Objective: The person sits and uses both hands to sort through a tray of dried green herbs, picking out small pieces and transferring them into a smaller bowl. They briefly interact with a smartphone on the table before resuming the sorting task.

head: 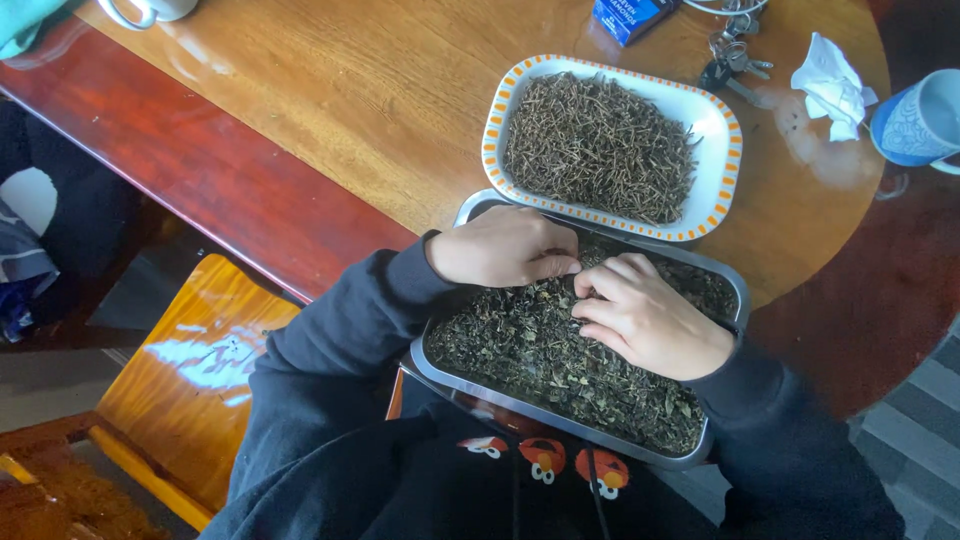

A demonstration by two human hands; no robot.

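A steel tray (452, 378) full of dried green leaves (530, 350) rests at the table's near edge, against my lap. My left hand (503, 246) and my right hand (648, 318) lie over the leaves, fingertips pinched close together near the middle of the tray. Whatever they pinch is too small to make out. Just beyond the tray stands a white dish with an orange-striped rim (722, 115), heaped with thin dried stems (598, 145).
On the wooden table (350, 90) lie a bunch of keys (735, 60), a crumpled white tissue (832, 85), a blue box (628, 15) and a blue mug (920, 120) at the right edge. A white cup (150, 10) stands far left. A wooden chair (190, 370) is at my left.
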